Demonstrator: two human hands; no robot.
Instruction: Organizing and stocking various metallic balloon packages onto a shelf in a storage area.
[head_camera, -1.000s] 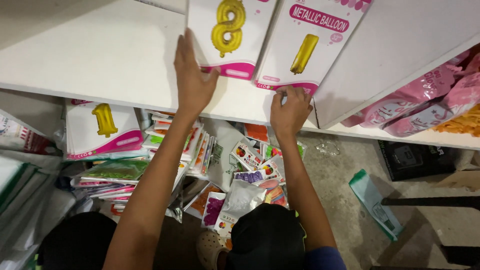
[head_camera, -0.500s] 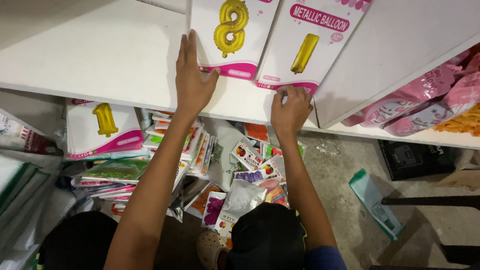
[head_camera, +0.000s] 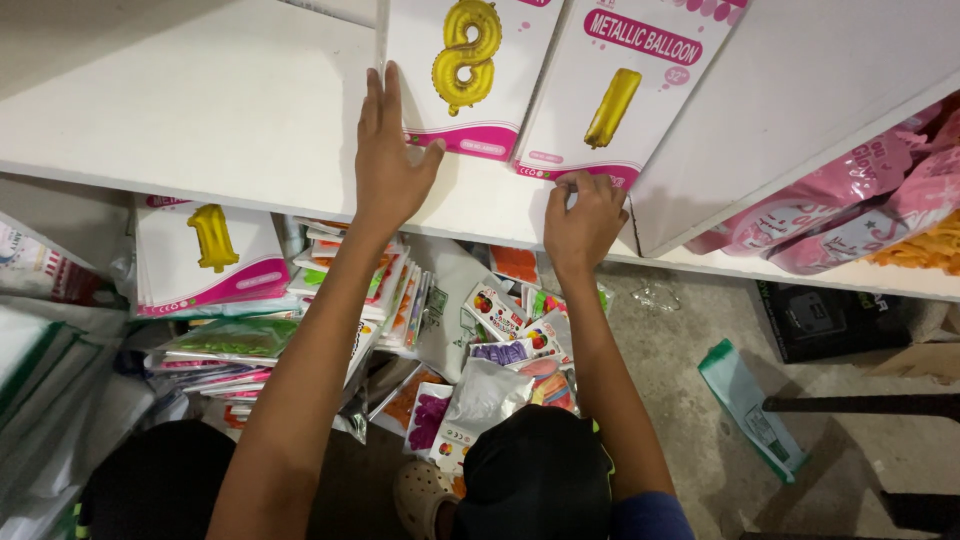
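Two white-and-pink balloon packs lie side by side on a white shelf (head_camera: 180, 110). One pack (head_camera: 470, 70) shows a gold balloon shaped like a figure eight; the other pack (head_camera: 625, 90) shows a straight gold bar-shaped balloon. My left hand (head_camera: 388, 165) lies flat on the shelf with fingers extended, along the left edge of the figure-eight pack, its thumb touching that pack's pink lower corner. My right hand (head_camera: 583, 222) has its fingers curled on the lower pink edge of the bar-balloon pack, at the shelf's front edge.
A white upright divider (head_camera: 800, 110) stands right of the packs, with pink foil bags (head_camera: 860, 200) beyond it. Below the shelf are a stack of similar packs (head_camera: 205, 255), several loose colourful packets (head_camera: 480, 340), a green-edged packet (head_camera: 750, 405) on the concrete floor, and a black cap (head_camera: 535, 475).
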